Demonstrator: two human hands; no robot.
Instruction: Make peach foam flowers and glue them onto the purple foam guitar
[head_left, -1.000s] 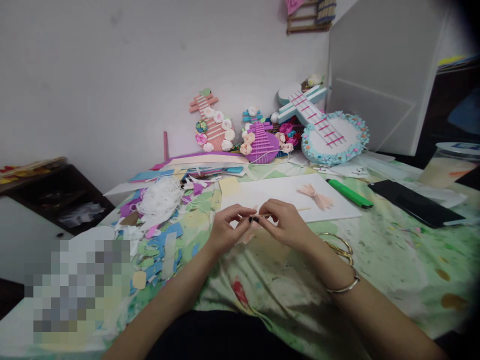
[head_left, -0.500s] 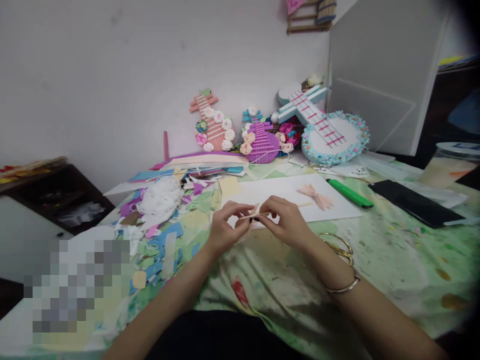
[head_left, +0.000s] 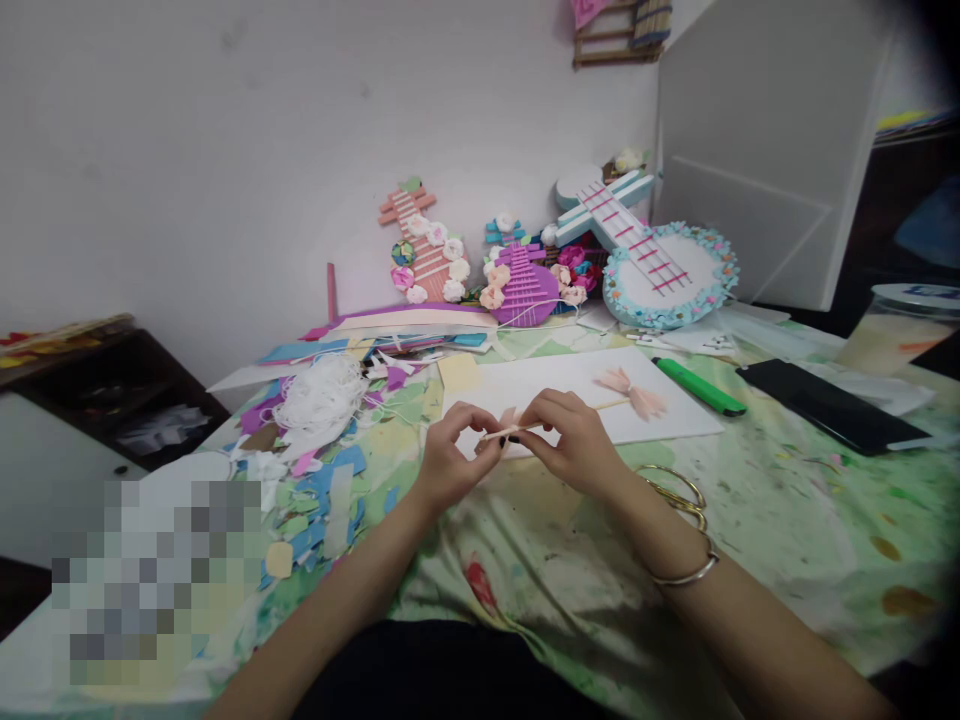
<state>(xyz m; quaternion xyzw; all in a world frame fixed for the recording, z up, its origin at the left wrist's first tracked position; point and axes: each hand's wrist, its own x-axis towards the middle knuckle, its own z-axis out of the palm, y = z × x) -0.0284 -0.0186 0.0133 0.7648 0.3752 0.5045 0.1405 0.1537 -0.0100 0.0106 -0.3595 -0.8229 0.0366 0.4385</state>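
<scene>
My left hand (head_left: 457,455) and my right hand (head_left: 570,432) meet over the near edge of a white sheet (head_left: 559,368). Thumb and fingers of both are pinched on a thin wooden stick (head_left: 491,436) held roughly level. A strip of pale peach paper (head_left: 511,417) shows at the stick between the fingertips; how it is fixed there is hidden. Past my right hand lies a peach paper tassel-like flower (head_left: 636,392) on the sheet, with a thin stick leading from it towards my hand. Gold-handled scissors (head_left: 679,488) lie partly under my right forearm.
A green cutter (head_left: 700,386) and a black phone (head_left: 832,405) lie on the right. White string (head_left: 322,392) and paper scraps (head_left: 315,525) cover the left. Decorated paper instruments, among them a blue-and-white one (head_left: 664,265), stand against the wall. A lidded plastic tub (head_left: 896,325) is far right.
My fingertips have shifted slightly on the stick, and the left fingers have curled in more. More of the peach strip shows between them. Other things on the table stay put.
</scene>
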